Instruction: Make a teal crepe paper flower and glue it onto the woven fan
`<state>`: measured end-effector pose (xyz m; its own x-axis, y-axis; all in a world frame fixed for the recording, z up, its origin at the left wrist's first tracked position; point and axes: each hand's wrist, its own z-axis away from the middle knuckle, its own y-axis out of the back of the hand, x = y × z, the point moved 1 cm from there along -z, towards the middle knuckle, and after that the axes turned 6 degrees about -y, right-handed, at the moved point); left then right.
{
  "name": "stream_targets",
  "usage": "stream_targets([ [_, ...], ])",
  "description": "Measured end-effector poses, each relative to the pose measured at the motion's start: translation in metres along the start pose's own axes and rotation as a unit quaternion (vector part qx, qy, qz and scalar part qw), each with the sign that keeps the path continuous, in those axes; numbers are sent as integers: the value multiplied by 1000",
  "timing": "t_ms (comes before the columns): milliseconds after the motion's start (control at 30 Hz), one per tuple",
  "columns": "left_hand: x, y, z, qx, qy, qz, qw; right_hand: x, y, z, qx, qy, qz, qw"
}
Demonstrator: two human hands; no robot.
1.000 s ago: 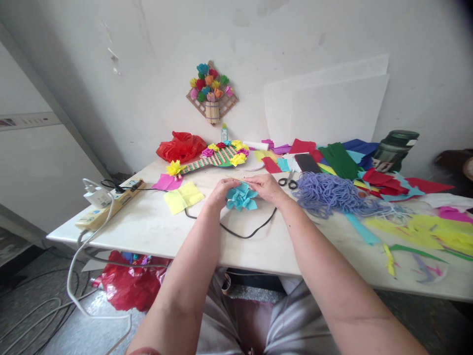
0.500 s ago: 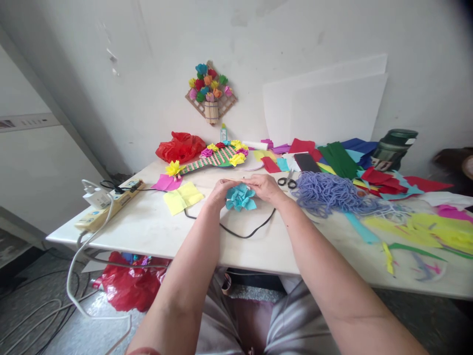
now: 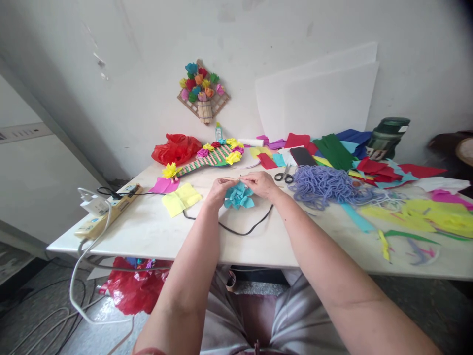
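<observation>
A turquoise crepe-paper flower (image 3: 239, 196) faces me between my hands, just over the table, its petals spread. My left hand (image 3: 220, 189) is closed at its left side, fingers pinching near the back of the bloom. On the other side my right hand (image 3: 260, 184) is closed too, thumb and fingers meeting by the flower's far edge. Something thin shows between the fingertips, too small to make out. Behind the hands lies a green, pink-striped piece (image 3: 212, 159) trimmed with paper flowers. Scissors (image 3: 284, 176) rest right of my right hand.
A black cord (image 3: 244, 233) curves across the table before the flower. Purple yarn (image 3: 321, 185) and coloured paper scraps cover the right side. Yellow paper squares (image 3: 181, 198) and a power strip (image 3: 111, 209) lie left. A dark green flask (image 3: 388, 138) stands at the back right.
The camera view has shifted slightly. My fingers have moved a little at the back of the flower, the right hand's fingertips now more bunched; both hands still hold it.
</observation>
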<state>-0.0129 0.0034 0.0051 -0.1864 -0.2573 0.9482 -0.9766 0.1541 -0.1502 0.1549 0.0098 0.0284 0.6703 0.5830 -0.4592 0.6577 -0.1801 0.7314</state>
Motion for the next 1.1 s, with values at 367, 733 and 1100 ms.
stream_targets([
  [367, 3, -1, 2, -30, -9, -14, 999, 4, -3, -2, 13, 22, 31, 999],
  [733, 4, -2, 3, -31, 1, 0, 1000, 9, -8, -7, 10, 2, -24, 1000],
  [1100, 2, -4, 1, -32, 13, 14, 999, 16, -14, -10, 32, -47, -164, 985],
])
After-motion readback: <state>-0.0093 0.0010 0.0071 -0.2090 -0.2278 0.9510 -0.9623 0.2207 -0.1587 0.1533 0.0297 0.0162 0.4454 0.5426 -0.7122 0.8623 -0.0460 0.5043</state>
